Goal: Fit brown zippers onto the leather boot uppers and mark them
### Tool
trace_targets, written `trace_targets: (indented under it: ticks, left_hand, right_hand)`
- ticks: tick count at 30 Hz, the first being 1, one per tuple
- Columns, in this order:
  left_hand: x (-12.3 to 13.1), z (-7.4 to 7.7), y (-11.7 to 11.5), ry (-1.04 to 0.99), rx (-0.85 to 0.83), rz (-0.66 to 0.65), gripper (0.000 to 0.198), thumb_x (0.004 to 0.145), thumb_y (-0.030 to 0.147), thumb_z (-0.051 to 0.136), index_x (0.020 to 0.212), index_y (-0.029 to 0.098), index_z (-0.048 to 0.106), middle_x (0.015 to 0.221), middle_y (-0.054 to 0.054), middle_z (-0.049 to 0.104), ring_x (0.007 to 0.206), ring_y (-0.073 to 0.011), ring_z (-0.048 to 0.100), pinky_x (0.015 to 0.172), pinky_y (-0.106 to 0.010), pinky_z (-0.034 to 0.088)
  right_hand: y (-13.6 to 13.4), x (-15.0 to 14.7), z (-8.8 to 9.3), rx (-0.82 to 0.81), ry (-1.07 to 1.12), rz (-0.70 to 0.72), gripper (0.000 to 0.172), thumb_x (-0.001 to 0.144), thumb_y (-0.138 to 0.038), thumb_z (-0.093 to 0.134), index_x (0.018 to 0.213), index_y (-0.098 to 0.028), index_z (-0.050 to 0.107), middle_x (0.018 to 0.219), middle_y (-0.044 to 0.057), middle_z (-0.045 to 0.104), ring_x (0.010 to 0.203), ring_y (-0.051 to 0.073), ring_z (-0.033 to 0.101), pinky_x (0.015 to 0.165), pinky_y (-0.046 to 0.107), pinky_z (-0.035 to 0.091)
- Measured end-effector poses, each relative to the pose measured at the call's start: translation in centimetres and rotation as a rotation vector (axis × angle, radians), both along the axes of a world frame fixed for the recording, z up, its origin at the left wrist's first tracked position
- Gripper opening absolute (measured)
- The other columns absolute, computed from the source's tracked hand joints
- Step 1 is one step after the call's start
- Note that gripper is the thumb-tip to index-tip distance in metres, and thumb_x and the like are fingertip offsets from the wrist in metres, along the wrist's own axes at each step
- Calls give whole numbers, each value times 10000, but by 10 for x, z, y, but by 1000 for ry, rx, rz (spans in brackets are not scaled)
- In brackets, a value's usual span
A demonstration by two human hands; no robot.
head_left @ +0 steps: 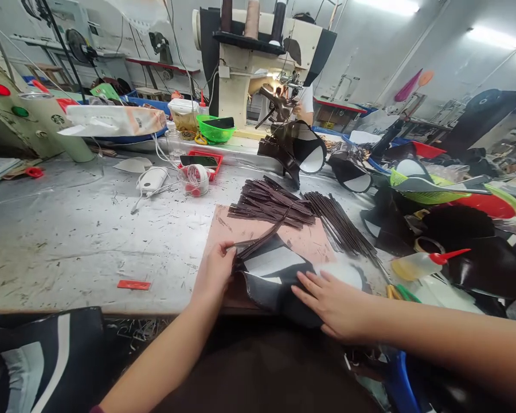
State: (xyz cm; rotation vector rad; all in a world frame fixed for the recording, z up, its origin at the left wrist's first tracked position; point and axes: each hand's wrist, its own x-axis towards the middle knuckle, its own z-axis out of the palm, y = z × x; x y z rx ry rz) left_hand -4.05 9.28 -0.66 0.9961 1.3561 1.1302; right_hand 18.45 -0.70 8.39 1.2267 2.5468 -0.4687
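My left hand (215, 269) pinches one end of a dark brown strip (266, 234) at the left edge of a black sheet piece with white and grey patches (279, 261). The strip's other end reaches up toward a pile of dark brown strips (269, 201). My right hand (333, 301) lies on the black piece near its right side, fingers stretched out and slightly spread. Under the piece is a pinkish-brown board (221, 226). A second bundle of thin dark strips (339, 221) lies right of the pile.
A sewing machine (236, 63) stands behind, with a person (304, 106) partly seen beyond it. At right are a glue bottle with a red nozzle (417, 265) and scissors handles (406, 293). A red flat piece (133, 284) and a white device (152, 180) lie at left.
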Motion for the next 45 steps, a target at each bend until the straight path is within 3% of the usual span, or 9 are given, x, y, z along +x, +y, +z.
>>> trace_targets:
  ticks: [5,10,14,17,21,26,30,35,45]
  left_hand:
    - [7,3,-18,-32,-21,-52,218,672,255,585,866,157,589,821,-46,629,780,-163,589,717,-283,457]
    - [6,1,-20,-29,-37,-78,218,673,249,600,875,165,601,823,-37,630,795,-163,584,733,-278,449]
    - [4,3,-17,-37,-62,-123,223,675,258,595,881,173,601,844,-33,630,794,-161,582,721,-272,448]
    - [3,6,-15,-39,-87,-146,235,675,269,592,885,165,594,830,-38,629,786,-170,583,711,-282,453]
    - [5,7,-14,-14,-86,-164,252,679,253,586,912,157,580,841,-50,627,797,-179,583,711,-292,455]
    - [6,8,-18,47,-52,-157,190,675,186,576,863,165,580,811,-25,614,766,-155,573,688,-259,445]
    - [1,9,-23,160,-5,-239,168,692,179,558,859,187,566,774,4,605,700,-139,566,630,-243,442]
    - [-9,12,-24,429,28,-437,189,728,201,535,916,213,547,767,19,604,664,-128,558,627,-241,440]
    - [-18,24,-30,822,152,-691,185,740,215,568,923,243,563,704,31,600,659,-149,568,592,-243,413]
  right_hand:
    - [13,16,13,-824,583,-544,415,831,-250,314,1145,-204,582,1074,58,649,997,198,600,837,365,474]
    - [-9,38,-50,-494,663,-1108,454,831,-449,313,959,-169,646,840,119,684,759,246,656,704,391,524]
    - [-13,37,-62,74,455,-578,399,795,-242,398,1165,-196,537,1158,124,578,1065,249,535,929,462,389]
    - [-3,18,-39,85,146,-82,404,752,-181,438,1131,-143,571,1207,167,542,1119,272,496,957,462,350]
    - [12,-30,-6,-76,-276,101,501,765,-520,455,792,-74,680,805,225,661,675,291,636,610,398,481]
    - [21,-79,1,98,-61,343,508,745,-295,537,1187,-49,488,918,201,641,666,247,615,467,293,407]
    - [39,-72,-8,-223,144,129,236,738,-105,454,919,-142,601,763,64,663,631,162,589,533,241,407]
    - [52,-52,-15,-417,407,-313,267,851,-319,419,750,-143,593,725,32,625,650,141,553,584,234,413]
    - [19,-80,-22,203,193,-80,239,869,-288,422,754,-155,583,745,53,556,589,134,492,484,243,300]
